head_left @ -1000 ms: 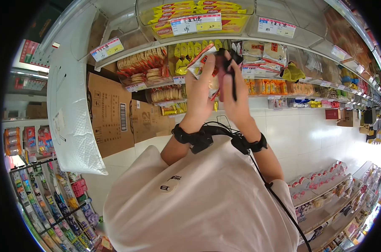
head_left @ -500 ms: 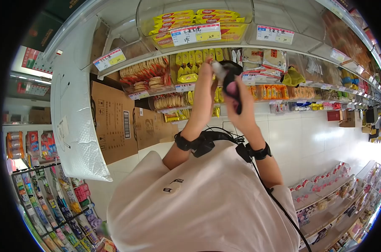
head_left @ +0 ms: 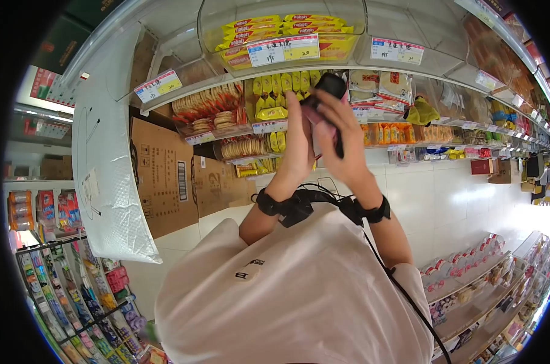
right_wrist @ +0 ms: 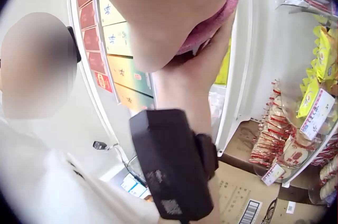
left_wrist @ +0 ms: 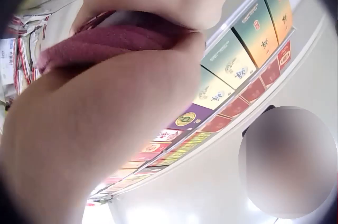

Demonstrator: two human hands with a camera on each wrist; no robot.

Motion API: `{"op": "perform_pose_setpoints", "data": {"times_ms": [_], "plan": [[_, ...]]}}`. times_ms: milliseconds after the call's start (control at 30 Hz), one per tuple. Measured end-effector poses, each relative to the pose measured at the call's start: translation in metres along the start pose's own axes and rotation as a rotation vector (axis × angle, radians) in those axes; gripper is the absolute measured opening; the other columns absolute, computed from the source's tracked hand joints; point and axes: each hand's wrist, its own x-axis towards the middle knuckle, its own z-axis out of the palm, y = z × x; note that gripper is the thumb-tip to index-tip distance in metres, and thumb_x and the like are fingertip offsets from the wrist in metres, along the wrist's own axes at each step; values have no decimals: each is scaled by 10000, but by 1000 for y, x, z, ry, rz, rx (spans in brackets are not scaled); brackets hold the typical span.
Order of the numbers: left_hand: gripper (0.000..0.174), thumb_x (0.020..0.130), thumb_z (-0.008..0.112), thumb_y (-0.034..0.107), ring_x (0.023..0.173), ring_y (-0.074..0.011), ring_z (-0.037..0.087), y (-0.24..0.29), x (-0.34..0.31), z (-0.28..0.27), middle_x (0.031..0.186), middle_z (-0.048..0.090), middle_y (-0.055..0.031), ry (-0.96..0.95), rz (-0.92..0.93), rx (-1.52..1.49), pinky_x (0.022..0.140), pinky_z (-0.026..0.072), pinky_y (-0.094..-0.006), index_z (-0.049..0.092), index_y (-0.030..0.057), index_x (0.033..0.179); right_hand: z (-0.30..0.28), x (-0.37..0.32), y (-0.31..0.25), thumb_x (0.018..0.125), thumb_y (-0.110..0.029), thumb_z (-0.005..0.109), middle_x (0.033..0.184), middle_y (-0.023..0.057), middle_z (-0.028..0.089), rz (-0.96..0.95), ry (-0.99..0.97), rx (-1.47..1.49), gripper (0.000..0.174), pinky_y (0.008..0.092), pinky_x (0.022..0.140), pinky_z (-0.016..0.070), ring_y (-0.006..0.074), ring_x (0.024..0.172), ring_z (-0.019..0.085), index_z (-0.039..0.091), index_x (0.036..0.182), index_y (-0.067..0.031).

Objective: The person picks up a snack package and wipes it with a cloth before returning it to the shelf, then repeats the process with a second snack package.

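In the head view both hands are raised together before the shelves. My right hand [head_left: 346, 145] grips a pink and black cloth [head_left: 331, 85], its dark end standing up past the fingers. Facing it, my left hand [head_left: 296, 142] holds a snack packet, mostly covered by the cloth and both hands. In the right wrist view a white and red bit of the packet [right_wrist: 201, 49] peeks out under the pink fold. The left wrist view has the cloth's pink side [left_wrist: 111, 44] bunched between the two palms.
Yellow nabati packs [head_left: 329, 42] fill an upper bin. Below are red-wrapped round crackers [head_left: 208, 103], yellow packets [head_left: 272, 112] and white packs [head_left: 395, 85]. A yellow-green cloth [head_left: 424, 111] hangs off the shelf edge. Cardboard boxes [head_left: 159, 176] and a silvery sheet [head_left: 108, 182] stand left.
The packet's printed red and white face showed between the hands earlier; now it is largely covered. The cloth in the right hand has turned and shifted over it.
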Motion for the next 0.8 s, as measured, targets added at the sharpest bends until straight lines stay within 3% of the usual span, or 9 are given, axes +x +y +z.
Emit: {"op": "perform_pose_setpoints", "data": {"times_ms": [133, 200, 267, 367, 467, 600, 633, 733, 800], "plan": [[822, 1007, 274, 701, 1275, -215, 526, -5, -1, 7, 1413, 533, -100, 13, 4, -118, 1114, 387, -388, 395, 41, 1481, 8, -3, 2, 885, -129, 598, 1292, 182, 609, 197, 105, 38, 310, 507, 1115, 365, 452, 1221, 531, 649, 1149, 24], [900, 970, 292, 752, 1312, -273, 510, -6, 7, -11, 1416, 519, -170, -160, -91, -361, 1131, 377, -404, 407, 8, 1464, 2, -4, -22, 884, -103, 589, 1256, 179, 615, -141, -25, -222, 307, 514, 1138, 335, 437, 1172, 554, 639, 1158, 25], [934, 944, 298, 788, 1297, -290, 523, -15, 8, -16, 1390, 535, -188, -207, -55, -434, 1133, 378, -410, 451, 3, 1426, 4, -2, -13, 910, -120, 573, 1242, 178, 622, -87, -15, -166, 315, 493, 1131, 348, 417, 1163, 568, 628, 1186, 21], [755, 991, 406, 659, 1232, -215, 561, -18, 5, -13, 1322, 578, -122, 9, -72, -317, 1081, 421, -384, 498, 23, 1388, 9, -4, 9, 948, -145, 550, 1222, 177, 634, -3, 12, -95, 328, 463, 1121, 369, 388, 1151, 589, 610, 1228, 16], [479, 995, 624, 419, 1037, -120, 650, -30, 4, -13, 1124, 678, -26, 105, 123, 203, 897, 522, -309, 615, 26, 1268, 20, -12, 27, 1034, -222, 486, 1205, 161, 652, 460, 174, 339, 347, 393, 1078, 415, 288, 1135, 610, 574, 1287, -1], [385, 947, 719, 325, 828, -62, 636, -19, 12, -22, 939, 688, -12, 288, 138, 105, 688, 520, -262, 686, -16, 1125, 6, -16, 35, 1066, -326, 491, 1242, 80, 645, 856, 210, 1097, 442, 316, 1005, 445, 163, 1141, 593, 553, 1334, 19], [376, 946, 723, 319, 789, -60, 634, -13, 14, -23, 916, 694, -11, 313, 174, 131, 666, 517, -254, 693, -19, 1110, 2, -15, 25, 1033, -308, 573, 1234, 71, 647, 896, 238, 1267, 440, 290, 983, 449, 125, 1119, 590, 575, 1311, 32], [342, 943, 731, 302, 721, -61, 629, -12, 13, -20, 878, 716, -34, 350, 278, 204, 636, 508, -235, 717, -23, 1047, 5, -27, 25, 987, -253, 655, 1202, 75, 659, 685, 21, 734, 406, 278, 963, 461, 99, 1083, 597, 602, 1274, 28], [346, 945, 729, 303, 705, -67, 630, -19, 16, -23, 883, 722, -45, 353, 336, 248, 630, 507, -233, 716, -26, 1051, 7, -30, 21, 948, -208, 712, 1013, 56, 705, 654, 34, 673, 303, 265, 790, 506, 110, 890, 647, 655, 1137, 22]]}}
